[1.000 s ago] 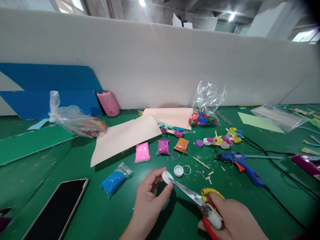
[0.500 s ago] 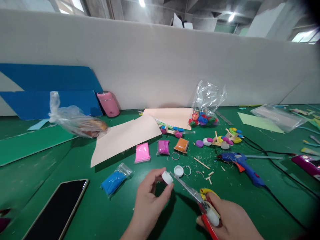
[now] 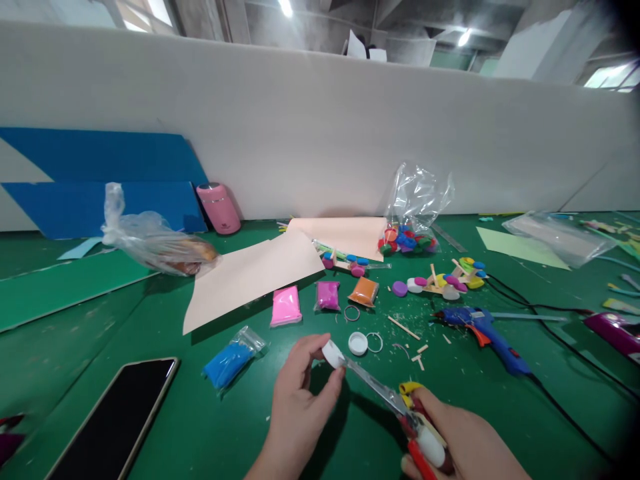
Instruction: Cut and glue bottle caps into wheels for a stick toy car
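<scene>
Behind my green table (image 3: 235,437), flecked with wood scraps (image 3: 423,349), a pale partition (image 3: 300,133) is standing, and lamps (image 3: 464,37) are glowing above. My left hand (image 3: 306,393) is pinching a round white cap (image 3: 333,354) between thumb and fingers, holding it above the table; my right (image 3: 457,427) is gripping metal scissors (image 3: 375,383) (red and yellow handles), their tip pointing at the cap's rim.

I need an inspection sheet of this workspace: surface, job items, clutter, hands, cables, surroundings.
Surface: green tabletop, littered with small scraps.
Job's things: white cap, scissors pointing at it; whether they touch is unclear.
Clutter: wood bits, phone, blue packet, bag of colored pieces.
Left hand: grips the white cap.
Right hand: grips the scissors.
Cables: black cord runs from the blue glue gun; more cords lie beyond it.
Surroundings: white partition, pink flask before it.
</scene>
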Demonstrator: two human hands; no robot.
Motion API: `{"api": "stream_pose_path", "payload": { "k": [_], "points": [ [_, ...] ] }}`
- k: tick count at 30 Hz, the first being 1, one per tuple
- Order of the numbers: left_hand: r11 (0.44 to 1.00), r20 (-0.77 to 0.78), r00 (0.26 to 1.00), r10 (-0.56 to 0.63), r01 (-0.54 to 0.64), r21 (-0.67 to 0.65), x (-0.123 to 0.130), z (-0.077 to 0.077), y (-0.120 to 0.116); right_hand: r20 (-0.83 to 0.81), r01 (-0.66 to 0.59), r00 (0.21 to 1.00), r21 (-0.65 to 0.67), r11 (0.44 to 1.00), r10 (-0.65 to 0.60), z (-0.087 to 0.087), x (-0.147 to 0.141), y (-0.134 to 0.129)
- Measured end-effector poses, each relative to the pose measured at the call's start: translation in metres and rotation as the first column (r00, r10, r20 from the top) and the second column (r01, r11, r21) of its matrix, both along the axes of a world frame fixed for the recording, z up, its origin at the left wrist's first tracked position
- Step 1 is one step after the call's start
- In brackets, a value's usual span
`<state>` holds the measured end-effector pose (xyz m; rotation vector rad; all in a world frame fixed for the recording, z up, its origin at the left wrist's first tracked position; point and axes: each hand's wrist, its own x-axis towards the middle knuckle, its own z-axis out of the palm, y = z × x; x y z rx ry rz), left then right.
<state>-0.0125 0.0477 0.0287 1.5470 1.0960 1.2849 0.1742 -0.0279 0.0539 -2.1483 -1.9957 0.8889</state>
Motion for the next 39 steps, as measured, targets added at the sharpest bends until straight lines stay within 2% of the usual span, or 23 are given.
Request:
{"api": "stream_pose_path", "payload": {
  "k": [9, 13, 17, 26, 30, 39],
  "points": [
    [0.996, 0.098, 0.993, -0.070, 0.075, -0.048, 0.002, 0.000, -0.001, 0.008, 0.004, 1.000, 0.014, 1.000, -0.004, -0.001, -0.004, 0.003],
    [0.984, 0.192, 0.976, -0.098, 0.124, -0.126, 0.001, 0.000, -0.001, 0.006, -0.007, 1.000, -0.012, 1.000, 0.007, -0.001, -0.004, 0.003],
    [0.967, 0.291, 0.953, -0.089, 0.153, -0.205, 0.001, 0.004, -0.001, 0.034, 0.000, 0.999, 0.036, 0.999, -0.002, -0.004, -0.001, 0.002],
    [0.971, 0.343, 0.939, -0.017, 0.098, -0.218, 0.004, 0.000, -0.001, 0.041, -0.013, 0.999, 0.049, 0.999, 0.011, -0.005, 0.000, 0.000],
    [0.964, 0.332, 0.943, 0.003, 0.085, -0.250, 0.004, 0.003, -0.001, 0.054, -0.020, 0.998, 0.058, 0.998, 0.017, -0.006, 0.001, 0.001],
    [0.956, 0.324, 0.945, -0.050, 0.140, -0.259, 0.004, 0.004, -0.001, 0.060, -0.046, 0.997, 0.058, 0.997, 0.043, -0.006, 0.006, 0.005]
  ]
}}
